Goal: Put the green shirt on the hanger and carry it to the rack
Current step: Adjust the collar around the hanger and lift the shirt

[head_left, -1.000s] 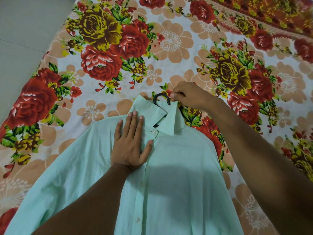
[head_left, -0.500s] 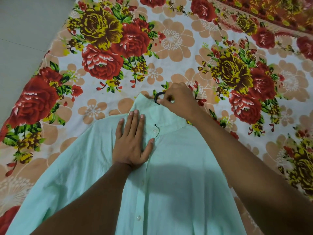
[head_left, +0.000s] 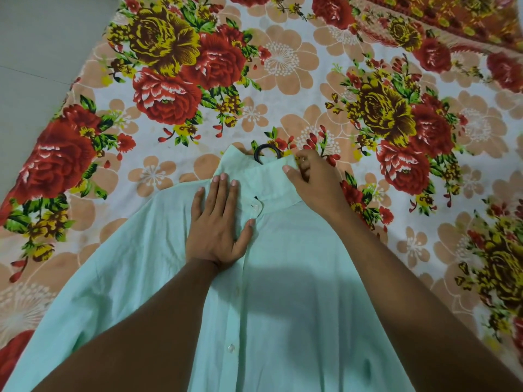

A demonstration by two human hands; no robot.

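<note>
The pale green shirt (head_left: 283, 292) lies flat and buttoned on the floral bedsheet (head_left: 283, 80), collar toward the far side. A black hanger hook (head_left: 266, 151) sticks out above the collar; the rest of the hanger is hidden inside the shirt. My left hand (head_left: 219, 222) presses flat on the shirt just left of the top button, fingers straight. My right hand (head_left: 310, 176) pinches the right end of the collar, just right of the hook.
The flowered sheet covers the bed on all sides of the shirt. A grey floor (head_left: 36, 52) shows past the bed's left edge. No rack is in view.
My right hand moved from the hanger hook a little right and down onto the collar, leaving the hook uncovered. The collar now lies folded flatter. My left hand stayed pressed in place.
</note>
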